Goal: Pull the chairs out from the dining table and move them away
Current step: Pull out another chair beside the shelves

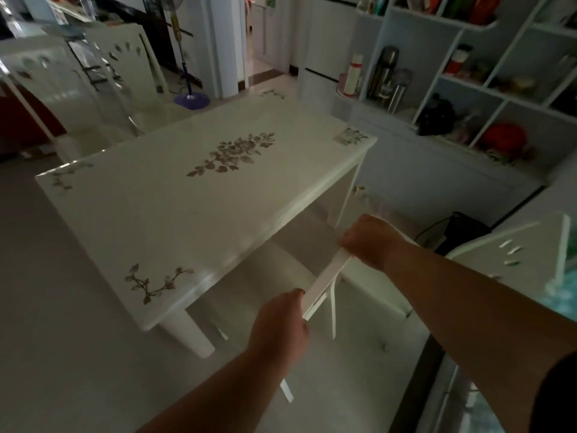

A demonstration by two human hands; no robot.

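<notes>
A white dining table (175, 214) with grey flower prints fills the middle of the view. At its near right side stands a white chair whose top rail (324, 281) I see edge-on, its seat partly under the tabletop. My left hand (281, 326) grips the near end of that rail. My right hand (367, 239) grips the far end. Two more white chairs (125, 73) with leaf cut-outs stand beyond the table's far left side. Another white chair back (527, 254) shows at the right edge.
A white shelf unit (468, 73) with bottles, flasks and red items lines the right wall, close to the table's far corner. A standing fan with a purple base (191, 100) is behind the table near a doorway. Pale floor (46, 307) spreads on the left.
</notes>
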